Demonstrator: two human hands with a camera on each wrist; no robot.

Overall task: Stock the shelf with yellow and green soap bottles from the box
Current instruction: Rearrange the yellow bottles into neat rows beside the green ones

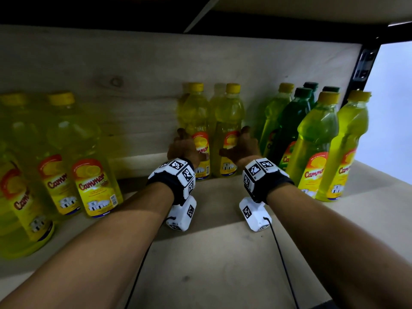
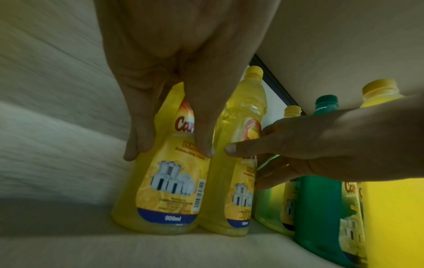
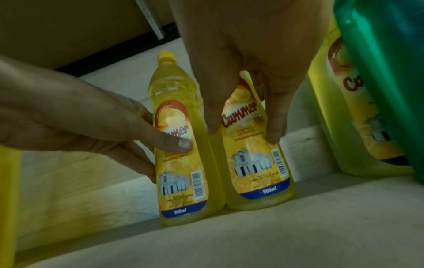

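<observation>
We are gripping two upright clear-plastic bottles of yellow soap, touching side by side at the wooden shelf [image 1: 200, 253] back: left hand [image 1: 182, 146] around the left bottle [image 1: 197, 130], right hand [image 1: 243, 147] around the right bottle [image 1: 229, 130], both straight ahead.

shop stockroom: wooden shelf [image 1: 223, 253] lined with identical labelled soap bottles [image 1: 95, 181]

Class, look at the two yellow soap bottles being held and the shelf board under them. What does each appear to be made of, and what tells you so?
Yellow soap bottles: likely clear glossy plastic, since the liquid shows through and highlights glint near the neck; labels look like printed film or paper. Shelf board: apparently pale, matte wood or plywood, with grain and a knot on the back panel.
</observation>
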